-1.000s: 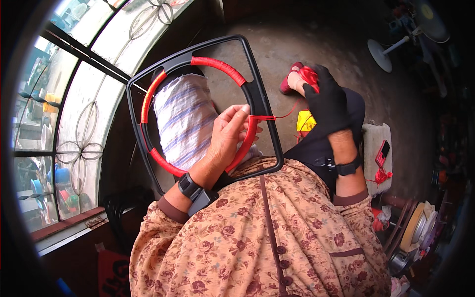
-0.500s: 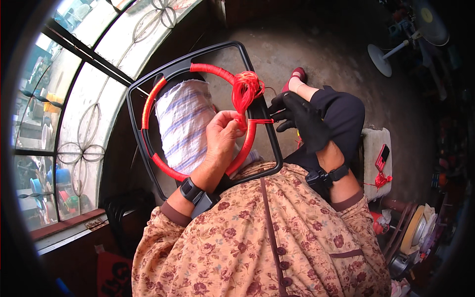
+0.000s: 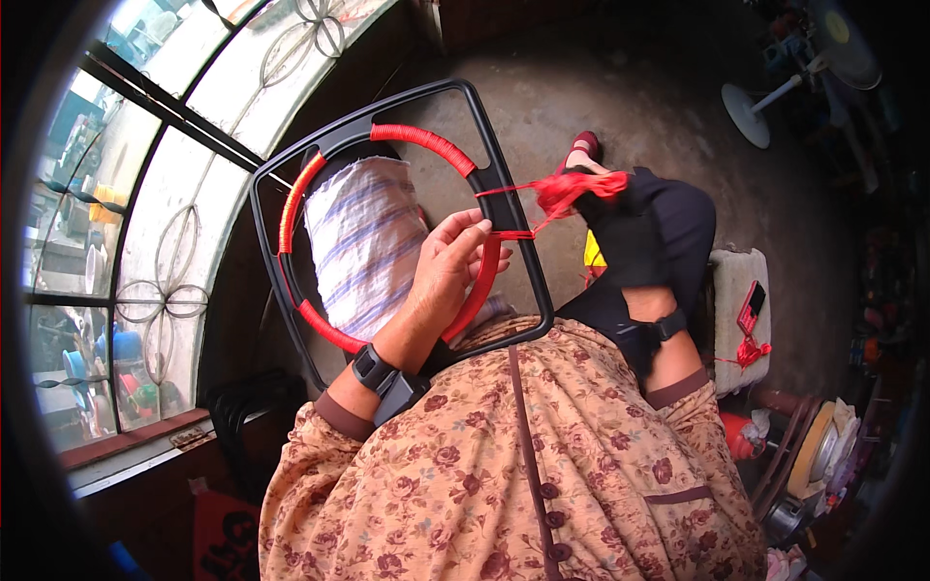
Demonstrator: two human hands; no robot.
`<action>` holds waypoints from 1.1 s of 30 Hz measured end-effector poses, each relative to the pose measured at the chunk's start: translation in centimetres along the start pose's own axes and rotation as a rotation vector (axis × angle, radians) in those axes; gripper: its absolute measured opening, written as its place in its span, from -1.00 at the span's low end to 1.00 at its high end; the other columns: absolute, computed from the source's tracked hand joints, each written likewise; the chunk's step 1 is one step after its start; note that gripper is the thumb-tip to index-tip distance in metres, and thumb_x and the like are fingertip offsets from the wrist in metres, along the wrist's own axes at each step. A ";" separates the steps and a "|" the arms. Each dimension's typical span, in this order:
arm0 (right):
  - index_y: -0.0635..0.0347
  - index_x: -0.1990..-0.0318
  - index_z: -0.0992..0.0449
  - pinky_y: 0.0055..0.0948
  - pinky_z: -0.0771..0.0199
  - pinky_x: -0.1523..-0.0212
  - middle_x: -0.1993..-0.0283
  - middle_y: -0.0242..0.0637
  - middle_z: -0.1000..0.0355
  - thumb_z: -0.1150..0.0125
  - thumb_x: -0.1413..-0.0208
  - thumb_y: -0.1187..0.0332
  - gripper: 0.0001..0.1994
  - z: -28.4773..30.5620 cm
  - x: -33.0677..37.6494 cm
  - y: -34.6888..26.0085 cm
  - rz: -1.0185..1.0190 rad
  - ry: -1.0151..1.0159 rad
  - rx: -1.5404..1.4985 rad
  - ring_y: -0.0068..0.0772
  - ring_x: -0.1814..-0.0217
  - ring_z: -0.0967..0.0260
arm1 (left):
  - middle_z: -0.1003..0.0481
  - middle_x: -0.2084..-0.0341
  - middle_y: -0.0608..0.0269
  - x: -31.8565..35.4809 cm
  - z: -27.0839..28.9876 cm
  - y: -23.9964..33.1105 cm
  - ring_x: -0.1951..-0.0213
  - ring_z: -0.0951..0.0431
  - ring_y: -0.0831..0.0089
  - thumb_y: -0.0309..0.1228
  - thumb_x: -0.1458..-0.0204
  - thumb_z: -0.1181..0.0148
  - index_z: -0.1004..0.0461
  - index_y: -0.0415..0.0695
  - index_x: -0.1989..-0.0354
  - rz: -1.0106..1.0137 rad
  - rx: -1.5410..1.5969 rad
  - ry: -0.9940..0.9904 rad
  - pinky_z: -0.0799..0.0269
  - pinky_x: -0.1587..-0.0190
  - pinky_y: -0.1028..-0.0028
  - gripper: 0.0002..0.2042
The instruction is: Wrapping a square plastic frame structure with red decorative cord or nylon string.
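A black plastic frame [image 3: 504, 184] with an inner ring partly wrapped in red cord [image 3: 426, 140] rests upright against my lap. My left hand [image 3: 446, 266] grips the ring's right side, fingers curled over the wrapped part. My right hand [image 3: 625, 237], in a black glove, holds a bundle of red cord [image 3: 576, 187] to the right of the frame, and the cord runs taut from it to the ring. A striped cloth bundle [image 3: 363, 247] shows through the ring.
A window with curved metal grille [image 3: 165, 261] lies at left. A grey stool [image 3: 736, 310] with a red phone and red cord stands at right. A white fan [image 3: 775, 92] stands at the far right on the concrete floor. Clutter fills the lower right.
My right hand has pulled the red cord bundle away from the ring to the right, drawing the cord taut. My left hand has stayed on the ring.
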State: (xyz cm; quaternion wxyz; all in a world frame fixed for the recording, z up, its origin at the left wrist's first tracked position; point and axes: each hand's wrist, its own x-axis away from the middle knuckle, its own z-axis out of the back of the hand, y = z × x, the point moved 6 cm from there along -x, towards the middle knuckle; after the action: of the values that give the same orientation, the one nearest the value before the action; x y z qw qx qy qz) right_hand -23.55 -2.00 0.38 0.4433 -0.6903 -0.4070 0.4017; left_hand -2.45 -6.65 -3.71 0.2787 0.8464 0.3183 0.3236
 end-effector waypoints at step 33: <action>0.21 0.04 -0.39 -0.44 -0.34 0.08 0.12 -0.23 -0.43 0.09 -0.23 0.28 -0.73 4.9 2.7 -5.1 -0.042 0.156 0.352 -0.41 0.15 -0.40 | -0.53 0.45 0.09 0.2 0.0 -0.2 0.51 -0.57 0.40 -0.36 -0.09 -0.15 -0.33 -0.12 0.33 0.035 -0.046 -0.011 -0.54 0.50 0.50 -0.85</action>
State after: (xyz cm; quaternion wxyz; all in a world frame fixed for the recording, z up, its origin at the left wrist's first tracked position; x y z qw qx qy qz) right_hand -28.14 3.26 3.25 0.5957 -0.6223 -0.3093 0.4026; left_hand -2.43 -6.35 -3.79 0.2940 0.8470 0.2943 0.3310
